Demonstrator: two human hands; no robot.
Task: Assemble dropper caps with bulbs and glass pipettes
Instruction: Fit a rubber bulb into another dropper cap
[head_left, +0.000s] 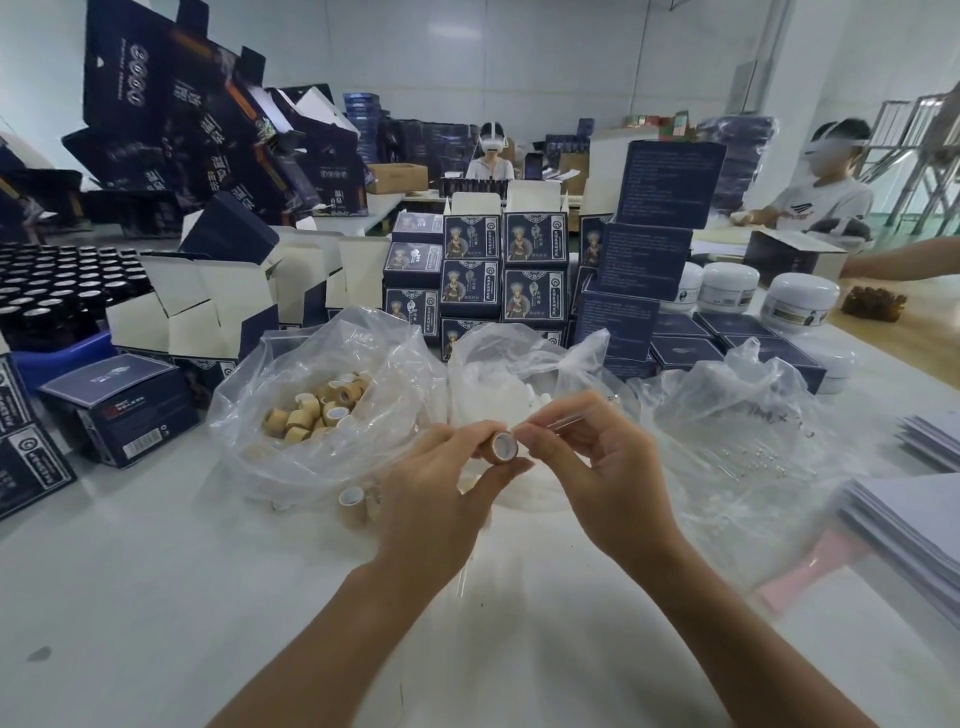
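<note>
White table (156, 597), bags (322, 364), boxes (119, 405), perhaps leaflets (914, 519)

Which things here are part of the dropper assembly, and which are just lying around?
In use: left hand, wooden cap, right hand, glass pipette, bag of caps, bag of bulbs, bag of pipettes.
Lying about: navy boxes, white jars, paper stacks.

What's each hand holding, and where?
Left hand pinches a tan dropper cap by its sides; right hand pinches a glass pipette near its end.
</note>
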